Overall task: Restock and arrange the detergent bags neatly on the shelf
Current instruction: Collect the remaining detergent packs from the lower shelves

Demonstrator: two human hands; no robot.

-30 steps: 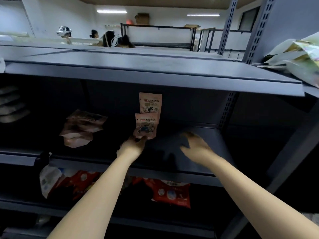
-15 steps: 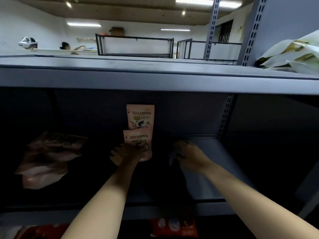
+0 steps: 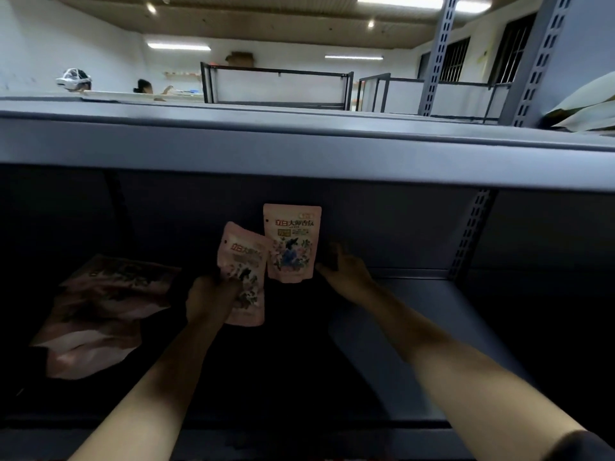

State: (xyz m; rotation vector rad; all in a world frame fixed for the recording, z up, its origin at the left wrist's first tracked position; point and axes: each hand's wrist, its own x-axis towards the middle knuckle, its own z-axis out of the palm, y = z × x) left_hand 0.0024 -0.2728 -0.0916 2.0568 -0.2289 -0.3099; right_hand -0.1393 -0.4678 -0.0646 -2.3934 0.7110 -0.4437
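Observation:
Two pink detergent bags sit deep in the dark grey shelf [image 3: 416, 314]. The rear bag [image 3: 292, 242] stands upright against the back wall. The front bag [image 3: 244, 271] is tilted to the left, and my left hand [image 3: 209, 299] grips its lower left side. My right hand [image 3: 346, 272] reaches to the right edge of the rear bag, fingers touching its lower side; whether it holds anything is lost in the shadow.
A loose pile of pink bags [image 3: 100, 314] lies on the shelf at the left. The shelf board above [image 3: 299, 144] overhangs close overhead. Pale bags [image 3: 589, 108] lie on the top shelf at far right. People work at tables in the background.
My left hand has taken hold of the front bag and tipped it leftward, off the rear bag. My right hand has moved in to the rear bag. The view moved closer to the shelf.

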